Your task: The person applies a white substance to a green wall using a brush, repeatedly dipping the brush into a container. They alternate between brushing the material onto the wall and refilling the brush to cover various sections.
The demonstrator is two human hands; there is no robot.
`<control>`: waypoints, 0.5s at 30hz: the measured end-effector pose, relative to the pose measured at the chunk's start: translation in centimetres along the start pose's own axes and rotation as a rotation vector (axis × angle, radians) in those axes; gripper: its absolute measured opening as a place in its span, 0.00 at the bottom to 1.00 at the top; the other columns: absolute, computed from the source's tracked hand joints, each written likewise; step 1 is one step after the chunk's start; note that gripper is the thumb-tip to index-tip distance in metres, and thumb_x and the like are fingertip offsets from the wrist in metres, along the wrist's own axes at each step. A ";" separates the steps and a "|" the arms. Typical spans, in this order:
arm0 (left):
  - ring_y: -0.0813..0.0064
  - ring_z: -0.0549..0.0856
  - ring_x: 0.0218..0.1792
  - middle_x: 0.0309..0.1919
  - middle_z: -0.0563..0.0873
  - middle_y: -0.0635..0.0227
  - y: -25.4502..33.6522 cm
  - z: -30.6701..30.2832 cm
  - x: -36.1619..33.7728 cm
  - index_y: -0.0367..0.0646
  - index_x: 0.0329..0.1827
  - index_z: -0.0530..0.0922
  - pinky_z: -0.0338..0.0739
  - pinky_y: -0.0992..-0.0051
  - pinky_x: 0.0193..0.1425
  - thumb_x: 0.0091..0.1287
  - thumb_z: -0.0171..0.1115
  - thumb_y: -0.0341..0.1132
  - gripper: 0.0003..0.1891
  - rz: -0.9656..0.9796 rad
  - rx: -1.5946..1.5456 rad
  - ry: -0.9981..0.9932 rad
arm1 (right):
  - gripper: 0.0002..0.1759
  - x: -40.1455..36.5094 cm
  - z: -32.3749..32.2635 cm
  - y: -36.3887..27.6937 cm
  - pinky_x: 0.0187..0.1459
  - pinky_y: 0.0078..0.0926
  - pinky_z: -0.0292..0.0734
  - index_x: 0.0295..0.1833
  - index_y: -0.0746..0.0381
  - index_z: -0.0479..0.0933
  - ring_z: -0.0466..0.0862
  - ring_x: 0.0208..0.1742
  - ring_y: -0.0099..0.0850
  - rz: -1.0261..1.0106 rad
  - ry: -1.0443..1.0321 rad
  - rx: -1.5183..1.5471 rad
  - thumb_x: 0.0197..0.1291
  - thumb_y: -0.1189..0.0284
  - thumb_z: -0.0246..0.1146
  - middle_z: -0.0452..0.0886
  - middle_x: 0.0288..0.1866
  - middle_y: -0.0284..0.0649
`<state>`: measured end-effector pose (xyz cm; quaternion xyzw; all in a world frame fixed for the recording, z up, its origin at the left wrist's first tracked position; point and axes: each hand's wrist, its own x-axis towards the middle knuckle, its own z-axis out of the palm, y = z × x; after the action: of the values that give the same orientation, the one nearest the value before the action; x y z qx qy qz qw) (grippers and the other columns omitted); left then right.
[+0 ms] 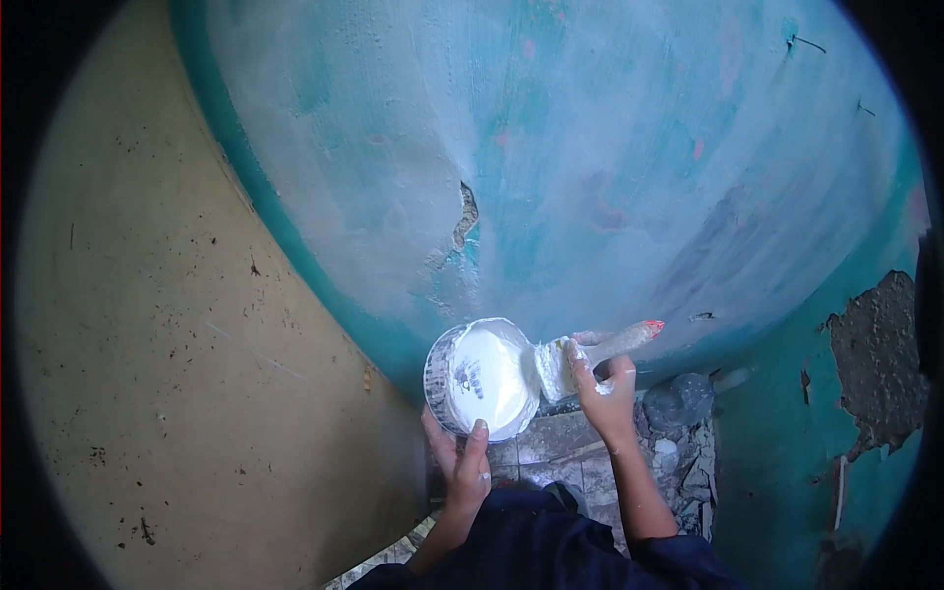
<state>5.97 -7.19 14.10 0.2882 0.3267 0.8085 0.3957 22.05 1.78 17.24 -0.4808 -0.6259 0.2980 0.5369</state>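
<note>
My left hand [464,459] grips the lower edge of a round tub [440,379], fingers beneath and thumb up at the rim. White paint [503,369] fills the tub, with a darker patch near its middle. In my right hand [612,398] is a wide paintbrush [634,339], its pale handle pointing up to the right with a red tip. The brush head is coated in white and sits right at the tub's right rim. White smears mark the fingers of both hands.
Ahead stands a turquoise wall [590,128], partly covered in whitish coating, with a chipped crack [465,214]. A beige wall [177,344] rises at left. Bare plaster [880,359] shows on the right wall. Rubble [688,462] and a grey plastic bag [678,398] lie on the tiled floor.
</note>
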 end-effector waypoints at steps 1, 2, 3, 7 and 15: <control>0.65 0.67 0.70 0.69 0.67 0.54 -0.2 -0.1 -0.1 0.35 0.77 0.53 0.56 0.64 0.77 0.64 0.62 0.26 0.39 0.004 0.025 -0.017 | 0.14 0.0 -0.4 -0.3 0.46 0.29 0.79 0.50 0.69 0.80 0.85 0.42 0.28 0.024 0.003 -0.017 0.60 0.75 0.67 0.87 0.40 0.45; 0.65 0.67 0.70 0.69 0.67 0.53 -0.5 -0.1 -0.2 0.35 0.77 0.52 0.57 0.64 0.76 0.64 0.63 0.27 0.39 0.007 0.049 -0.035 | 0.13 0.1 -0.6 -0.5 0.44 0.30 0.79 0.49 0.70 0.81 0.85 0.41 0.28 0.049 0.006 -0.033 0.60 0.75 0.67 0.87 0.38 0.44; 0.65 0.67 0.70 0.69 0.67 0.53 -0.7 -0.3 -0.3 0.35 0.77 0.52 0.57 0.64 0.76 0.64 0.63 0.27 0.39 0.000 0.052 -0.032 | 0.13 0.3 -0.8 -0.1 0.44 0.30 0.79 0.49 0.70 0.81 0.85 0.41 0.28 0.057 0.005 -0.036 0.60 0.75 0.67 0.87 0.38 0.44; 0.65 0.69 0.68 0.67 0.68 0.53 -1.1 -0.3 -0.8 0.33 0.76 0.53 0.60 0.64 0.74 0.64 0.66 0.30 0.41 -0.030 0.162 -0.076 | 0.14 1.1 -1.8 1.9 0.39 0.31 0.78 0.50 0.69 0.81 0.85 0.35 0.33 -0.103 -0.051 -0.128 0.59 0.75 0.67 0.86 0.35 0.45; 0.66 0.72 0.65 0.63 0.71 0.54 -1.5 -0.6 -1.1 0.30 0.75 0.54 0.63 0.64 0.72 0.64 0.69 0.34 0.42 0.007 0.356 -0.126 | 0.14 1.1 -2.2 1.6 0.46 0.33 0.79 0.50 0.68 0.82 0.88 0.41 0.37 -0.001 -0.262 -0.306 0.61 0.72 0.67 0.87 0.41 0.50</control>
<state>6.80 -7.57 12.34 0.4046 0.4381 0.7198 0.3553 24.67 3.03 16.81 -0.5137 -0.7287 0.2590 0.3716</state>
